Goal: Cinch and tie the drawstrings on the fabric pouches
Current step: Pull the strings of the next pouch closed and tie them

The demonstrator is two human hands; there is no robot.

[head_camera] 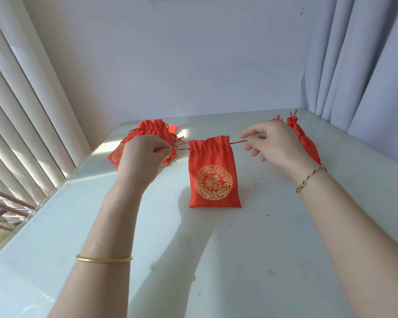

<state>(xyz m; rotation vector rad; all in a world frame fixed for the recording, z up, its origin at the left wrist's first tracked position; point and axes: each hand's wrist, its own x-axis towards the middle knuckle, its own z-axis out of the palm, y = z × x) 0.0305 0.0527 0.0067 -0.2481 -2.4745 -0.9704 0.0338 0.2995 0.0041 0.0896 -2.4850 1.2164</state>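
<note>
A red fabric pouch (pixel 213 173) with a gold round emblem hangs over the table, its top gathered into pleats. A red drawstring runs out of each side of its neck. My left hand (pixel 145 157) pinches the left drawstring (pixel 182 149) beside the pouch. On the other side my right hand (pixel 274 143) pinches the right drawstring (pixel 238 142) between thumb and forefinger, the other fingers spread. Both strings are pulled taut and level.
A heap of red pouches (pixel 147 131) lies behind my left hand. A cinched red pouch (pixel 305 138) lies behind my right hand. The pale table (pixel 251 249) ends at a white wall; blinds on the left, curtains on the right.
</note>
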